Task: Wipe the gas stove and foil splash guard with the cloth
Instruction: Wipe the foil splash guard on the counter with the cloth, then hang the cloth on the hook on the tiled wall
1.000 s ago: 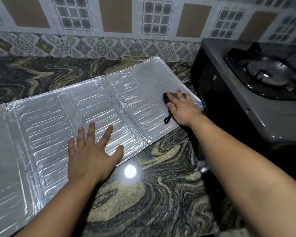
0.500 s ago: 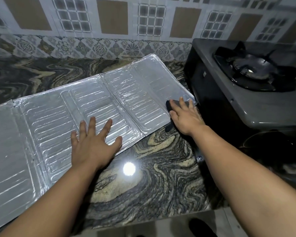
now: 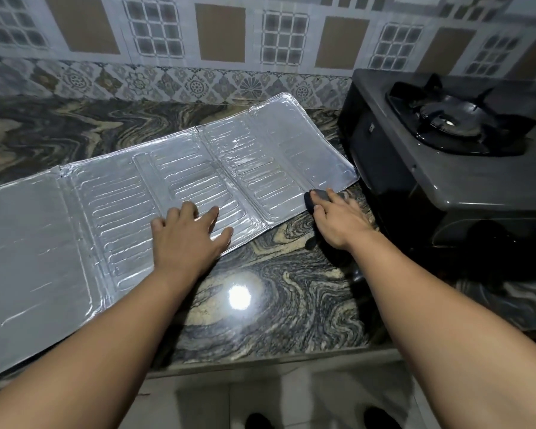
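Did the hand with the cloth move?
Yes. The right hand slid the dark cloth toward the person, from on the foil splash guard to its near edge, partly onto the marble counter.

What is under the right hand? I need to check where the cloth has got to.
Under the right hand lies the dark cloth, at the near edge of the foil splash guard. Only its far end shows past the fingers; the rest is covered.
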Demonstrator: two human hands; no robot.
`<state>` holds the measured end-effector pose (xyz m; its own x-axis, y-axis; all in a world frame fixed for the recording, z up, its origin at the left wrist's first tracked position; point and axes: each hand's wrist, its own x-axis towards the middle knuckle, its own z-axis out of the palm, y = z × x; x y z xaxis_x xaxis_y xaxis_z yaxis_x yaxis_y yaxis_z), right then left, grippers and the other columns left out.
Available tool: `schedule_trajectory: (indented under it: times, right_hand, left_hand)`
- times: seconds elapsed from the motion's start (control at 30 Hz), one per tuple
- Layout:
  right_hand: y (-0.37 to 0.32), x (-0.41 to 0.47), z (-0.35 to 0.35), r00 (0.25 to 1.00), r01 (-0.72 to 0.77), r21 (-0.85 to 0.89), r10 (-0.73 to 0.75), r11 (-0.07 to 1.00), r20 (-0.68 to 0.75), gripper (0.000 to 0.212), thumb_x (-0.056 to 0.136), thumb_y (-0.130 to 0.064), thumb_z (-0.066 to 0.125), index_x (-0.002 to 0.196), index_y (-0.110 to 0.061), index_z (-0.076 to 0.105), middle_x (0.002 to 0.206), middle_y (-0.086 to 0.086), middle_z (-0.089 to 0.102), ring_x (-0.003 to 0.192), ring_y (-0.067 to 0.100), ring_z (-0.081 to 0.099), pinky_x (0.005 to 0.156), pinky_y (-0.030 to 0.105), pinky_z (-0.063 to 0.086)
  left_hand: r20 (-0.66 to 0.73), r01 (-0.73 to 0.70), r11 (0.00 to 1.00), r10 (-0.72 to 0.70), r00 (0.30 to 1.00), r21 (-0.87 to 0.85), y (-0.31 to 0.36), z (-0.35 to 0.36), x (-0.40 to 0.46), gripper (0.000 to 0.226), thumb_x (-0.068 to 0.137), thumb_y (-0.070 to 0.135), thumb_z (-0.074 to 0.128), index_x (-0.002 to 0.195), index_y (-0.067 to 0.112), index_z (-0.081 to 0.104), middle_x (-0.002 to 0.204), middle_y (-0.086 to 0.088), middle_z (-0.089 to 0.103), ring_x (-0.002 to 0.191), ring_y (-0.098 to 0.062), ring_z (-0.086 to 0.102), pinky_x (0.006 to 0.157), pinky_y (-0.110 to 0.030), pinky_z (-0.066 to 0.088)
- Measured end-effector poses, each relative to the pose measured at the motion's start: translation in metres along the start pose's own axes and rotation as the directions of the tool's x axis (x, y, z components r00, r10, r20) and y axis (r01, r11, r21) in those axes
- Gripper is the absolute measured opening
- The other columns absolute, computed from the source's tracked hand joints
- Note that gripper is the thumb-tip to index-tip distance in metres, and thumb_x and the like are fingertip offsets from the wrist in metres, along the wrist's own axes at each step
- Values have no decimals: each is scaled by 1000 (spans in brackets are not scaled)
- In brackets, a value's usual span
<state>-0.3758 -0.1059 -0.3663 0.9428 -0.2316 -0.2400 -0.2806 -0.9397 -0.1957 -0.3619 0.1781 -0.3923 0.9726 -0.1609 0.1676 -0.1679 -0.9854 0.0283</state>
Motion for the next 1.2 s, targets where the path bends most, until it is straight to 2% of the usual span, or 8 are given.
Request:
schedule_trajectory:
  times: [0.17, 0.3, 0.47, 0.57, 0.73, 0.9, 1.03, 1.2]
  right_hand:
    - [2, -3, -4, 997, 30, 168, -17, 985, -79, 56, 95, -31, 39, 150, -37, 29, 155, 4, 30, 138, 33, 32, 113, 40, 26]
    - [0, -15, -13, 970, -4, 553, 138, 833, -201, 97, 80, -16, 76, 154, -29, 15, 148, 10, 35, 134, 27, 39, 106, 31, 33]
    - [-7, -24, -24, 966, 93, 708, 109, 700, -235, 118, 63, -6, 88, 153, -29, 15, 119, 2, 55, 106, 22, 60, 98, 36, 48]
    - [-17, -37, -43, 965, 190, 678, -9, 710, -261, 122, 60, -8, 90, 152, -34, 15, 102, -12, 52, 84, 18, 64, 84, 38, 56]
    - [-39, -65, -91, 935, 333, 581, -183, 743, -302, 119, 61, -4, 89, 150, -34, 15, 106, -5, 51, 69, 6, 60, 62, 13, 49]
    - [-51, -84, -123, 882, 433, 538, -219, 723, -416, 113, 56, -8, 90, 143, -35, 25, 103, -1, 57, 69, 7, 59, 73, 26, 56]
    - [-61, -105, -147, 842, 493, 539, -219, 684, -492, 103, 57, -9, 89, 138, -36, 32, 105, 1, 59, 73, 9, 60, 69, 26, 55]
    - [-70, -133, -174, 804, 530, 474, -238, 703, -546, 73, 58, -16, 87, 122, -31, 55, 110, -8, 66, 99, 12, 63, 88, 32, 53]
  left_hand:
    - [50, -72, 992, 67, 997, 105, 5, -7, 2, 51, 91, 61, 34, 123, 29, 58, 113, -7, 57, 103, -30, 55, 85, -44, 37]
    - [141, 0, 996, -12, 990, 85, 13, -18, 7, 44, 89, 57, 38, 110, 28, 65, 114, -6, 58, 106, -29, 56, 91, -46, 37]
    - [153, 8, 997, 3, 988, -72, 36, -43, 5, 48, 92, 52, 42, 134, 30, 52, 131, -6, 55, 120, -33, 50, 96, -48, 35]
    - [83, -87, 962, 112, 990, -259, 60, -69, 13, 53, 92, 51, 47, 142, 33, 45, 134, -4, 56, 123, -33, 49, 98, -48, 39]
    - [38, -159, 821, 214, 976, -548, 90, -125, 34, 56, 87, 53, 56, 139, 35, 48, 130, 8, 62, 123, -23, 54, 100, -47, 45]
    - [-6, -143, 727, 188, 982, -672, 89, -170, 40, 13, 84, 37, 69, 94, 29, 74, 96, 4, 74, 95, -19, 67, 86, -36, 53]
    - [-32, -197, 627, 264, 964, -754, 84, -208, 29, 23, 84, 42, 69, 94, 22, 75, 92, 2, 74, 89, -17, 69, 83, -35, 56]
    - [-66, -227, 571, 288, 955, -789, 83, -244, 20, 16, 86, 33, 69, 98, 22, 73, 91, -2, 74, 88, -19, 69, 75, -31, 54]
